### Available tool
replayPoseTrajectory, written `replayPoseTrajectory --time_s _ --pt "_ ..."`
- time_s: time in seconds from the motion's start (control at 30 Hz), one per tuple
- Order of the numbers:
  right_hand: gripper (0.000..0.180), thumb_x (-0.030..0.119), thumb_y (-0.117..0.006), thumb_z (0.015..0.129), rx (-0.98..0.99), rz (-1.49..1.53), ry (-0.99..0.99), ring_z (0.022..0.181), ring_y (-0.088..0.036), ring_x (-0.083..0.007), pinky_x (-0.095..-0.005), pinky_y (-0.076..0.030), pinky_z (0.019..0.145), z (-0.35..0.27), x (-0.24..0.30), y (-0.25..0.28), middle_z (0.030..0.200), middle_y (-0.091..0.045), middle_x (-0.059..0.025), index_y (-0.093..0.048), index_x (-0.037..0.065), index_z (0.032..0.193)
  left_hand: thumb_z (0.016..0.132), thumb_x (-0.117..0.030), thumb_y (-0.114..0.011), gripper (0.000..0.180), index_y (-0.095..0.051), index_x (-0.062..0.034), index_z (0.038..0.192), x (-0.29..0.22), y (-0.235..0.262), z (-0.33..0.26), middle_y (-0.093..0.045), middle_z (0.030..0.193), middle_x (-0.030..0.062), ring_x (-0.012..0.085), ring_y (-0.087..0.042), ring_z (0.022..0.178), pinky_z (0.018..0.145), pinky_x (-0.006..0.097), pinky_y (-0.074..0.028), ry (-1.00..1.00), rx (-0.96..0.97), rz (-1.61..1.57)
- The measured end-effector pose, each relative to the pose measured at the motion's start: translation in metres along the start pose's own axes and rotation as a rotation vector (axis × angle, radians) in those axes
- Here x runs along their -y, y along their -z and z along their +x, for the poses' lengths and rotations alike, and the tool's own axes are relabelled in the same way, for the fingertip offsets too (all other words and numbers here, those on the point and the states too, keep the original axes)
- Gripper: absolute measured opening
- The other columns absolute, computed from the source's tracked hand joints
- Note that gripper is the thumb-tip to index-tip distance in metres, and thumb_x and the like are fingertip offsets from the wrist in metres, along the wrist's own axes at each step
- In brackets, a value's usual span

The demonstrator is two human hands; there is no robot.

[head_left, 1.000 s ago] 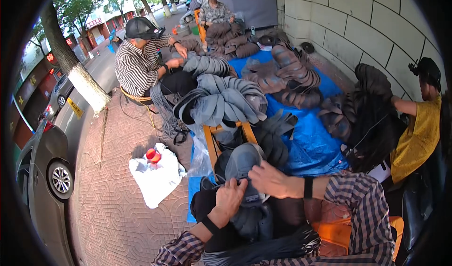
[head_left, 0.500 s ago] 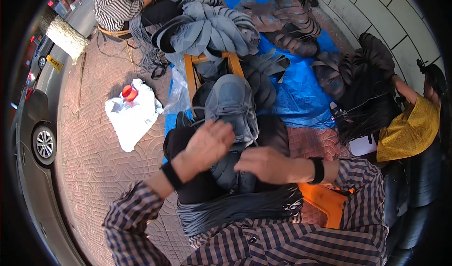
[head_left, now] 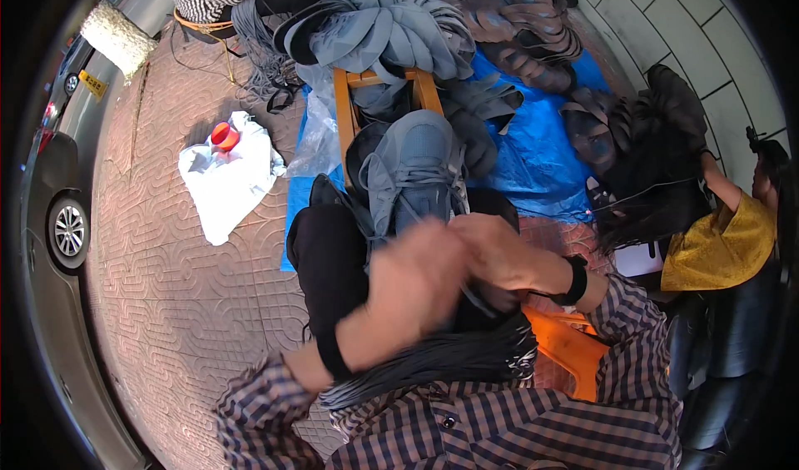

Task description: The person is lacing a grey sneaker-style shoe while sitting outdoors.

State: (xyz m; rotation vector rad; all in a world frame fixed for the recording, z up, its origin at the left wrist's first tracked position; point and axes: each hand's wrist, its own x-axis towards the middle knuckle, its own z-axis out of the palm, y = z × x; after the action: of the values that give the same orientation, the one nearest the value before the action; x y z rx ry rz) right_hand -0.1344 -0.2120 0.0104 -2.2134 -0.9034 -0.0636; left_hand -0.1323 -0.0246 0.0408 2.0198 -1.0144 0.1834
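Observation:
A grey shoe upper with laces threaded across its front lies before me, its toe pointing away, on a wooden frame. Over its near end my left hand is smeared by motion, so its fingers cannot be read. My right hand meets it there, fingers curled and pressed together; what they pinch is hidden. A thin grey strand shows just below the hands. Across my lap lies a thick bundle of grey laces.
Grey shoe uppers are heaped beyond the frame on a blue tarp, brown ones behind. A white bag with a red cup lies left. An orange stool is at my right; a person in yellow sits farther right.
Both hands have come together over the shoe upper's near end; the left moved right and nearer me, the right slightly up and right. The view has shifted slightly.

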Motion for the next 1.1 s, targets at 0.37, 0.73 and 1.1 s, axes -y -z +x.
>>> replayPoseTrajectory --time_s 0.37,0.73,1.1 --pt "0.032 0.026 -0.052 0.095 0.268 0.576 -0.732 0.065 -0.051 -0.0047 -0.0263 -0.044 0.055 -0.061 -0.045 0.103 0.067 -0.049 0.0037 -0.053 0.004 0.072 0.070 -0.001 -0.059 0.021 -0.052 -0.0050 0.089 0.085 -0.021 0.045 -0.052 0.078 0.0096 0.0292 -0.054 0.078 0.075 0.038 -0.043 0.028 -0.087 0.409" --pt "0.028 0.025 -0.056 0.092 -0.067 0.651 -1.228 0.073 -0.063 -0.0146 -0.0300 -0.053 0.072 -0.209 -0.097 0.165 0.069 -0.057 -0.0052 -0.056 0.004 0.073 0.074 0.003 -0.056 0.022 -0.055 -0.0030 0.094 0.059 -0.026 0.011 -0.056 0.067 0.0123 0.0267 -0.057 0.059 0.060 0.034 -0.047 0.234 -0.205 0.014" --pt "0.015 0.017 -0.064 0.085 -0.262 -0.010 -0.350 0.072 -0.060 -0.0173 -0.0291 -0.047 0.063 0.016 -0.069 0.027 0.082 -0.057 -0.0075 -0.061 0.004 0.092 0.096 -0.025 -0.055 0.045 -0.044 -0.0021 0.133 0.028 -0.041 -0.023 -0.066 0.106 0.0113 0.0116 -0.065 0.070 0.066 0.024 -0.054 1.248 0.340 -1.214"
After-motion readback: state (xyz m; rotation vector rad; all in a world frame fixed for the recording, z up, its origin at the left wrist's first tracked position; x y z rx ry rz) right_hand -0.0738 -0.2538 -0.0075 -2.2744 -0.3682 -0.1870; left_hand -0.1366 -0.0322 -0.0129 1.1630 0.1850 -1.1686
